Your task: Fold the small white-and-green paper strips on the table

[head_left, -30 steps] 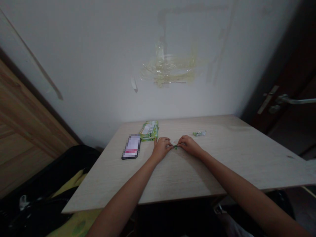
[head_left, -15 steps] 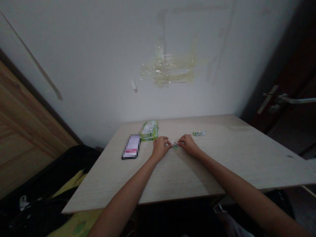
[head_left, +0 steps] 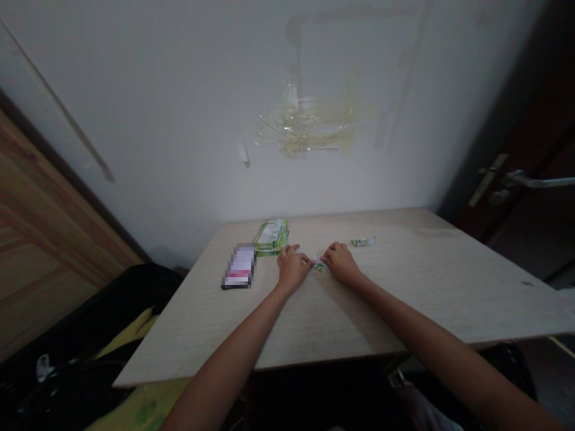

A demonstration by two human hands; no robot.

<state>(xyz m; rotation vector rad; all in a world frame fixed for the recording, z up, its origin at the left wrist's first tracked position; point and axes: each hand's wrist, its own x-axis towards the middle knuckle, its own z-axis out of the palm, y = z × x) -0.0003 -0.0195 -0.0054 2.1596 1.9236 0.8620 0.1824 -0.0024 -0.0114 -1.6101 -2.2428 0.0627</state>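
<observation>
Pale, wood-look flat table (head_left: 314,323) under both bare arms. Left hand (head_left: 294,267): fingertips nearly closed, pinching left end of small, crinkly green-and-white wrapper (head_left: 318,264). Right hand (head_left: 340,262): fingers curled in, pinching right end. Wrapper sits on table between hands. Black-edged flat phone (head_left: 240,266), screen blurry, left of left hand. Farther: small green-and-white crumpled strip (head_left: 362,242), right; flat green-and-white packet pile (head_left: 272,234), left. Behind: grey-white wall (head_left: 179,120), shiny yellowish tape (head_left: 314,134) stuck on.

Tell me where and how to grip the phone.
Probably take the phone by both long edges toward its near end, coming from the person's side: it lies flat, screen up, longer than wide, and the green packets crowd its far right corner.
</observation>
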